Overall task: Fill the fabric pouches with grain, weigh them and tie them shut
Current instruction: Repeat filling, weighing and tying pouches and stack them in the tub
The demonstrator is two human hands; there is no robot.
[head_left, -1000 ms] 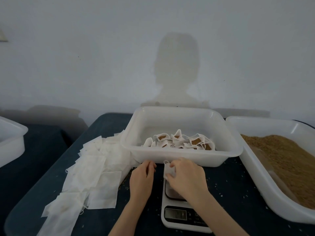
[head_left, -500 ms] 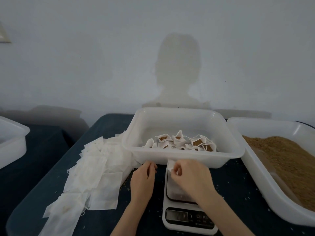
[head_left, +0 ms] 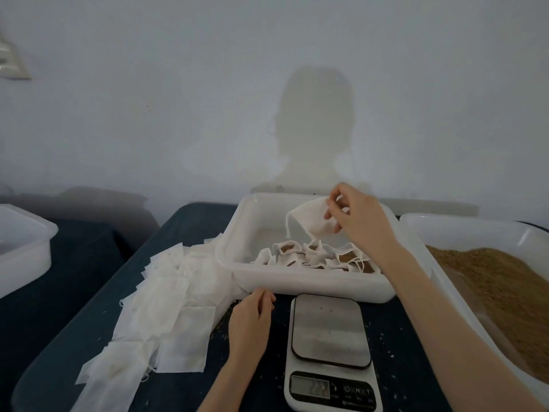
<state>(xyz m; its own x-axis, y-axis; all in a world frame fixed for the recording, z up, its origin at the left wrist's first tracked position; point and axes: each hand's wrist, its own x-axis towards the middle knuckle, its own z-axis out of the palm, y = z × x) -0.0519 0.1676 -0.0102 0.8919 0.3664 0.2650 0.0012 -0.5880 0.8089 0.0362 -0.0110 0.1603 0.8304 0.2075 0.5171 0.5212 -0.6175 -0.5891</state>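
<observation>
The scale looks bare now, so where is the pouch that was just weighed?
In the head view the pouch hangs pinched in the right hand, above the middle tub of filled pouches, behind the scale.

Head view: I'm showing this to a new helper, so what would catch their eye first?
Probably the right hand raised over the white middle tub, pinching a filled pouch above the pouches lying inside. Next, the bare scale at the front, the heap of brown grain in the tub at right, and the spread of flat empty pouches at left.
</observation>
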